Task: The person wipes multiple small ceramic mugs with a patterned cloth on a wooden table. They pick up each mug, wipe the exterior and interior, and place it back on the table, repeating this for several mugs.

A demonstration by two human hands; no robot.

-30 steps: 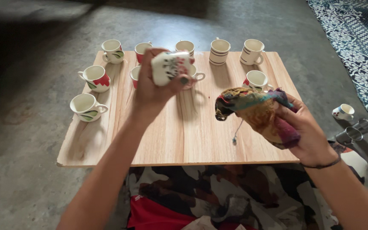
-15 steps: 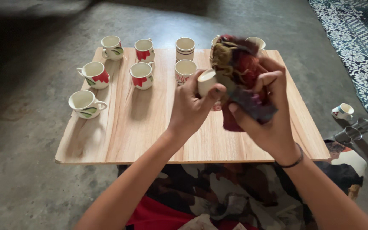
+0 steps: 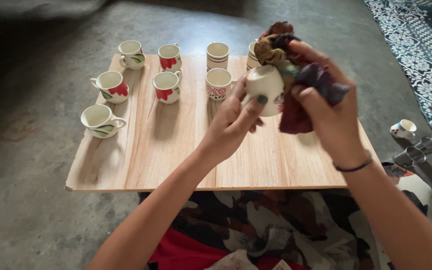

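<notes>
A light wooden board (image 3: 176, 150) lies on the grey concrete floor (image 3: 21, 200). Cups stand along the board's far and left edges: a leaf-patterned cup (image 3: 100, 121) nearest its left edge, red-flowered cups (image 3: 166, 87) farther in, a striped cup (image 3: 217, 55) at the far edge.

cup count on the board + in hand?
9 visible: eight cups on the wooden board — left column, red-flower pair, centre pair, one striped half-hidden by the cloth — plus the held cup. More may be hidden.
</notes>
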